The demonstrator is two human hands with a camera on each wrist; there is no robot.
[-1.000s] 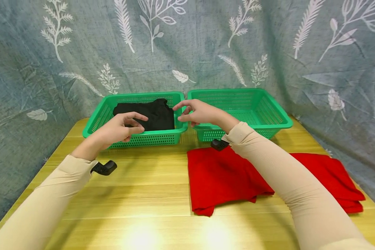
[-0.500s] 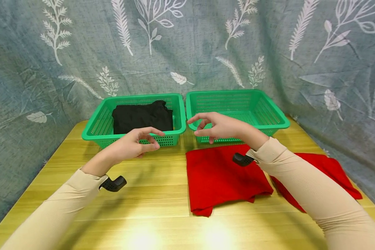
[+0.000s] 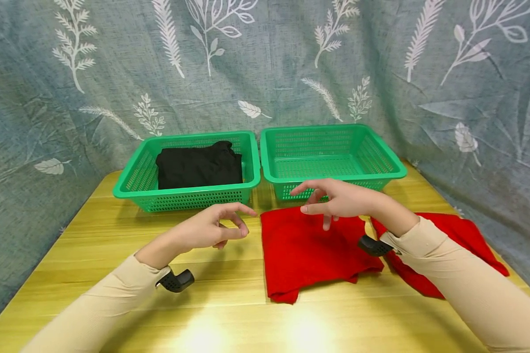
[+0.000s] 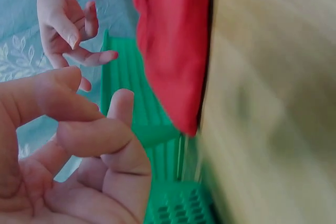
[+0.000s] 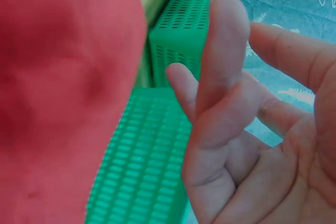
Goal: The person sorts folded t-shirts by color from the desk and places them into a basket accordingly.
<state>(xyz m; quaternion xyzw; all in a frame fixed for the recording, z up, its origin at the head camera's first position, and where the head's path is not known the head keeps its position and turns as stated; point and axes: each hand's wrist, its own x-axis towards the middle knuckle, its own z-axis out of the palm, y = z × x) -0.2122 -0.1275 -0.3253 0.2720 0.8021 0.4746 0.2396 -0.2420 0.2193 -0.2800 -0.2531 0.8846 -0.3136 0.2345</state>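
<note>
My left hand [image 3: 214,226] hovers over the table just left of a red folded cloth [image 3: 309,255], its fingers loosely bent and holding nothing. Above that cloth's far part is my right hand [image 3: 342,198], fingers relaxed and apart, with nothing in them. The left wrist view shows the cloth [image 4: 173,35] beyond the loose fingers; in the right wrist view it fills the left side. A second red cloth [image 3: 463,240] lies farther right, partly hidden by my right forearm. Inside the left green basket [image 3: 190,190] rests a black folded cloth [image 3: 198,165].
Another green basket [image 3: 335,177], with bare bottom showing, stands beside the first at the back of the wooden table [image 3: 128,235]. Behind both hangs a blue-grey curtain [image 3: 265,59] with white leaf patterns.
Both hands have drawn back from the left basket toward me and to the right. The right hand has come over the nearer red cloth; the black cloth stays in the basket.
</note>
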